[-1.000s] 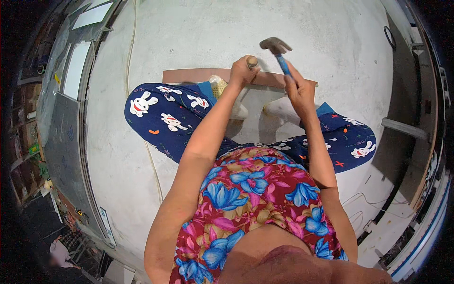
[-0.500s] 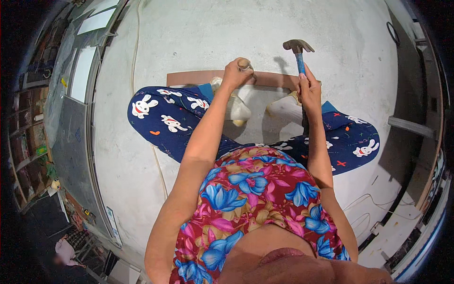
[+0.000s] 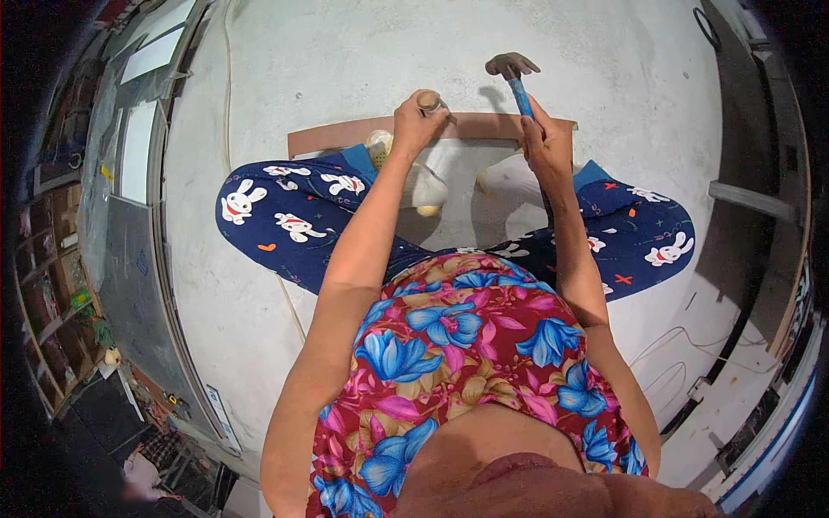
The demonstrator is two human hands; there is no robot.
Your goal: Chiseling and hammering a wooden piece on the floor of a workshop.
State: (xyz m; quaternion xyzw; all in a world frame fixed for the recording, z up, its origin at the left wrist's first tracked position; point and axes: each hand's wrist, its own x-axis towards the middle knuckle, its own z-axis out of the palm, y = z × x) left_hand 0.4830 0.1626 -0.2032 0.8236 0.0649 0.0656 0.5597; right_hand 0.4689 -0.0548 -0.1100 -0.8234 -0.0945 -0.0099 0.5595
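My left hand (image 3: 415,125) is closed around an upright tool with a round wooden handle end (image 3: 428,102), which looks like a chisel. Its lower part is mostly hidden by the hand. Below it lies a long, narrow brown board (image 3: 492,127), stretched across the floor in front of me. My right hand (image 3: 548,148) grips a claw hammer by its blue handle. The dark metal hammer head (image 3: 512,66) is raised beyond the board, to the right of the wooden handle end.
My feet in pale socks (image 3: 425,188) are close behind the board, my bent knees spread to both sides. A cable (image 3: 228,95) runs over the pale floor (image 3: 345,60) on the left. Shelves (image 3: 52,302) stand at far left; a person (image 3: 142,475) is at lower left.
The hammer has moved left toward the wooden handle end, along with my right hand. My left hand keeps its hold near the board's middle. The whole view has shifted slightly.
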